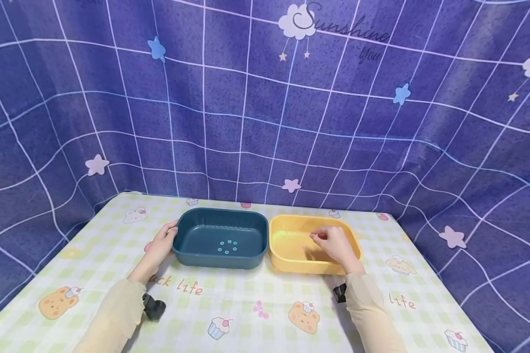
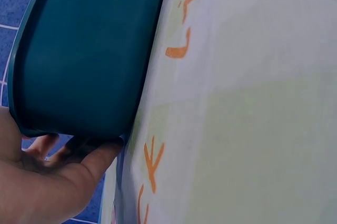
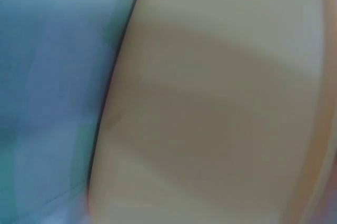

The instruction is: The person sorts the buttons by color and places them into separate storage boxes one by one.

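A dark teal basin [image 1: 223,261] stands on the table, its right end against a yellow basin [image 1: 306,267]. My left hand [image 1: 162,240] holds the teal basin by its left end. In the left wrist view, the thumb [image 2: 100,158] touches its end wall; other fingers are partly hidden behind it. On its floor, several small light-blue rounds [image 1: 227,252] form a ring; I cannot tell if they are loose. Above the yellow basin, my right hand [image 1: 333,242] has curled fingers, thumb and forefinger close together; nothing held is discernible. The right wrist view shows only the yellow wall [image 3: 210,103] and cloth.
A pale green checked cloth [image 1: 229,299] with printed cakes and bears covers the table. A blue curtain [image 1: 265,108] with white lines and stars hangs behind and at both sides. Black wrist devices [image 1: 153,307] sit at both cuffs.
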